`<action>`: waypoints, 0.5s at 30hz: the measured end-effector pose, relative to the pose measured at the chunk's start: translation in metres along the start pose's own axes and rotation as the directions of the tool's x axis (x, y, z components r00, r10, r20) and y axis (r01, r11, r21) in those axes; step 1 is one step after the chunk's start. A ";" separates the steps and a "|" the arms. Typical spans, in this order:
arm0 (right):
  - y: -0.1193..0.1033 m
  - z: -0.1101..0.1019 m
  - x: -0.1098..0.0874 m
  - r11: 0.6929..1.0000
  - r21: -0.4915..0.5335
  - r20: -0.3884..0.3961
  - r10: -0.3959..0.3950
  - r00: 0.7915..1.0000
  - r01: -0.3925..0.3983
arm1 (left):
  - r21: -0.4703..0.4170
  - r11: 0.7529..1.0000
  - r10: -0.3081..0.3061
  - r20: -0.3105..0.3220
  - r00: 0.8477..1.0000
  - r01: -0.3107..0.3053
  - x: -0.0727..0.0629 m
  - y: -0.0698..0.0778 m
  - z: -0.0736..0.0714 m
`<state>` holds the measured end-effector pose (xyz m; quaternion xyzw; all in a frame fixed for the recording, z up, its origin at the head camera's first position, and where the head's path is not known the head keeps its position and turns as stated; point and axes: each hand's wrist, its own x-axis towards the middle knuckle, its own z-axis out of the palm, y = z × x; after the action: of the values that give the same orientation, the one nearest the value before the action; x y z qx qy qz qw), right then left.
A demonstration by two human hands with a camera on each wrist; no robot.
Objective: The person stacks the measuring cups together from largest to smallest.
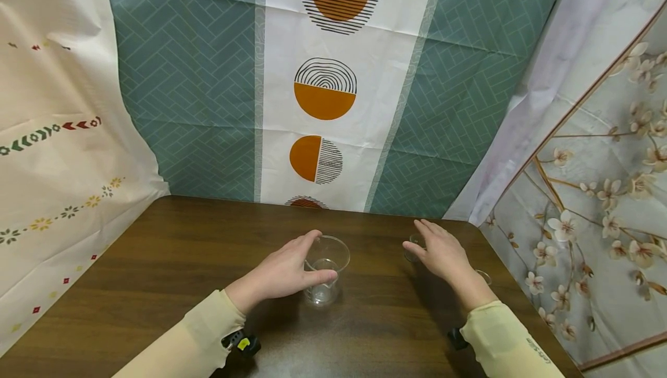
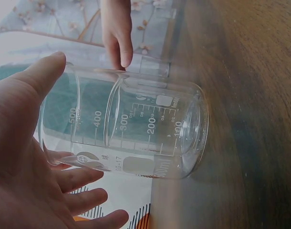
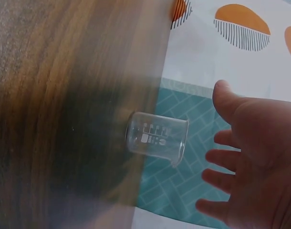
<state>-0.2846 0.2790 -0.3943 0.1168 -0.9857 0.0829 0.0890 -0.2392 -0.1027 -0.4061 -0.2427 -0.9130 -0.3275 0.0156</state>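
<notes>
Beaker (image 2: pixel 124 121) glass looks brittle and slick, best held around its middle. Left hand (image 1: pixel 283 269) curves loosely around it, digits apart; right hand (image 1: pixel 442 252) is spread.

Large clear beaker (image 2: pixel 124 124) set upright on bench (image 1: pixel 208 233), white-graduated; smaller beaker (image 2: pixel 155 105) nested inside; small spouted beaker (image 3: pixel 157 136) placed upright, well apart rightward.

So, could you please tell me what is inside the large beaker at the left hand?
A smaller glass beaker sits inside the large beaker; I can see nothing else in there. In the head view, the left hand covers part of both.
</notes>
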 end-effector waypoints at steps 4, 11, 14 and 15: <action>0.002 0.001 0.001 1.000 -0.001 0.012 0.015 1.000 -0.015 | 0.000 1.000 0.002 0.002 1.000 -0.002 0.000 0.000 0.000; 0.006 0.001 0.001 0.999 -0.003 0.027 0.040 0.999 -0.040 | -0.004 1.000 0.005 -0.001 1.000 -0.005 0.000 0.000 0.000; 0.005 0.002 0.001 0.999 -0.001 0.036 0.050 0.998 -0.050 | -0.006 1.000 0.010 -0.002 1.000 -0.010 -0.001 0.000 0.000; 0.005 0.002 0.001 0.999 0.000 0.038 0.053 0.998 -0.053 | -0.005 1.000 0.012 -0.002 1.000 -0.012 -0.001 0.000 0.000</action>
<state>-0.2869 0.2837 -0.3970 0.0922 -0.9899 0.0833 0.0679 -0.2383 -0.1030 -0.4057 -0.2477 -0.9108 -0.3299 0.0179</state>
